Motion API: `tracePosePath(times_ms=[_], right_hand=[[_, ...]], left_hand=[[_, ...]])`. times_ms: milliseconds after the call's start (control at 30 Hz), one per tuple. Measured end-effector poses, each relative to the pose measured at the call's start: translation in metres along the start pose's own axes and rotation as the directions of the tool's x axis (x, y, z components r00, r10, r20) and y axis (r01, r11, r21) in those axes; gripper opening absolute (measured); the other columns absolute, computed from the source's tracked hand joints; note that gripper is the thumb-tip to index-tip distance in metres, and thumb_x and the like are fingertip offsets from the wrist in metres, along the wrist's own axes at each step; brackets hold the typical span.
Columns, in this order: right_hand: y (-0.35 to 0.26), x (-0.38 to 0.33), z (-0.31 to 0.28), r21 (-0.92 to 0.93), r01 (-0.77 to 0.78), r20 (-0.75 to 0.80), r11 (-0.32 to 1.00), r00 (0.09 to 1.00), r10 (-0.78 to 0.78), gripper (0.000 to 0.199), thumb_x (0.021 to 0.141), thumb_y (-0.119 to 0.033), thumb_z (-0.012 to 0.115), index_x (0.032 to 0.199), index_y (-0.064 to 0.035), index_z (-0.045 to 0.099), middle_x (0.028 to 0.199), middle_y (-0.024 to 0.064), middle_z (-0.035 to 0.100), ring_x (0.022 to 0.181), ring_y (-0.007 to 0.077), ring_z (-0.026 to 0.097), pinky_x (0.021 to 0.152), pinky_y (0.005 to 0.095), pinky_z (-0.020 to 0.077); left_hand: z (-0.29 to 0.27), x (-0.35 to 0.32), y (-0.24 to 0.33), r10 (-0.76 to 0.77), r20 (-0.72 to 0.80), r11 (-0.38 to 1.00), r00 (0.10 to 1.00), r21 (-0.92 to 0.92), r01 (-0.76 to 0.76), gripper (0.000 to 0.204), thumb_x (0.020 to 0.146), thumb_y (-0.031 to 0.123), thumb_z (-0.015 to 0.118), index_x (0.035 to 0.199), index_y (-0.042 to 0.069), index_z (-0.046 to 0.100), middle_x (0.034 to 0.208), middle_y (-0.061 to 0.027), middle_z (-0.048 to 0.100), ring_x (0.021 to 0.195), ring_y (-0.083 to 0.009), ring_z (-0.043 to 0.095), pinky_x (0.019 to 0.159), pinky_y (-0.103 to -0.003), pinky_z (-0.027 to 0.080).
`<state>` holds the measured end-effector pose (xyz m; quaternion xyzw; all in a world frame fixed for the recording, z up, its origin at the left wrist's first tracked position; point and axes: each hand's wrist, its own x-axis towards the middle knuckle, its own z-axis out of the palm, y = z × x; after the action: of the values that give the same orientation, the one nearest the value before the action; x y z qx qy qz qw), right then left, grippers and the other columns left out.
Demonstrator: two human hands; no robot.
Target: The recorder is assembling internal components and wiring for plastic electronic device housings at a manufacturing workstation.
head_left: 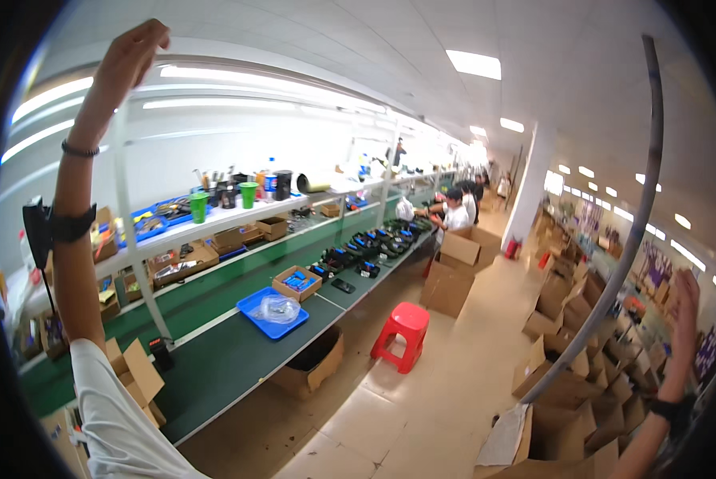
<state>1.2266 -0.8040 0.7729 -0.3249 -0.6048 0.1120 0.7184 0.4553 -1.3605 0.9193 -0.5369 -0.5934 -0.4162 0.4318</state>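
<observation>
My left arm reaches up at the left, and my left hand (133, 54) is raised near the ceiling lights. Its fingers are bent and a little apart, with nothing seen in them. A dark band and a strapped black device (45, 227) are on that arm. At the right edge my right hand (684, 307) is lifted above cardboard boxes, its fingers too blurred to read. The green workbench (214, 383) lies below, bearing a blue tray (250, 305) with a clear plastic bag (280, 310), a small carton of blue pieces (297, 281) and a phone (343, 285).
Several dark items (366, 249) line the bench. A shelf above holds green cups (249, 194) and bottles. A red stool (402, 335) stands in the aisle near open cartons (454, 279). Co-workers (458, 209) sit farther along. A grey pole (613, 295) rises at the right.
</observation>
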Motion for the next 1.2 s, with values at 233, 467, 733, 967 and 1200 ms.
tracePosePath(times_ms=[233,467,733,967,1200], right_hand=[[0.132,0.051,0.321,-0.036,0.061,0.658,0.997,0.753,-0.022,0.017,0.093,-0.02,0.076,0.098,-0.0076,0.065,0.085,-0.0024,0.06,0.083,0.0088,0.06,0.072,0.0285,0.0474],[0.172,0.005,0.613,-0.047,0.521,0.917,0.852,0.361,-0.171,0.024,0.087,-0.027,0.075,0.086,-0.0043,0.067,0.082,0.0185,0.071,0.078,0.0347,0.071,0.076,0.0445,0.0557],[0.258,0.089,0.787,-0.063,0.795,0.987,0.604,0.14,-0.082,0.031,0.093,-0.043,0.067,0.096,-0.0129,0.068,0.084,0.0145,0.074,0.085,0.0344,0.074,0.077,0.05,0.0565],[0.364,0.177,0.93,-0.009,0.8,0.987,0.6,0.104,-0.124,0.028,0.094,-0.039,0.066,0.098,-0.0113,0.067,0.083,0.0142,0.074,0.084,0.0356,0.073,0.076,0.0494,0.0569],[0.469,0.209,1.123,0.268,0.808,0.93,0.525,-0.075,-0.36,0.028,0.091,-0.035,0.068,0.095,-0.0078,0.066,0.077,0.0157,0.069,0.079,0.037,0.071,0.074,0.0503,0.0552]], left_hand=[[0.33,0.045,0.108,0.036,0.616,0.996,0.787,0.042,-0.079,0.016,0.103,0.019,0.063,0.098,0.004,0.063,0.052,-0.0032,0.048,0.047,-0.0093,0.041,0.048,-0.033,0.036],[0.594,0.008,-0.011,0.127,0.751,0.975,0.648,0.025,-0.219,0.026,0.1,0.032,0.061,0.096,0.007,0.066,0.064,-0.0158,0.065,0.063,-0.0389,0.068,0.062,-0.049,0.054],[0.827,0.058,-0.147,0.25,0.797,0.947,0.55,-0.082,-0.311,0.019,0.096,0.025,0.064,0.099,0.007,0.061,0.074,-0.0156,0.067,0.071,-0.0389,0.069,0.064,-0.051,0.053],[0.98,0.114,-0.214,0.273,0.78,0.951,0.563,-0.132,-0.279,0.019,0.095,0.025,0.065,0.099,0.006,0.061,0.076,-0.0159,0.067,0.072,-0.0391,0.069,0.064,-0.051,0.054],[1.074,0.115,-0.259,0.016,0.828,0.99,0.56,0.065,-0.124,0.02,0.095,0.024,0.064,0.095,0.005,0.057,0.079,-0.0183,0.066,0.083,-0.0426,0.068,0.073,-0.054,0.054]])
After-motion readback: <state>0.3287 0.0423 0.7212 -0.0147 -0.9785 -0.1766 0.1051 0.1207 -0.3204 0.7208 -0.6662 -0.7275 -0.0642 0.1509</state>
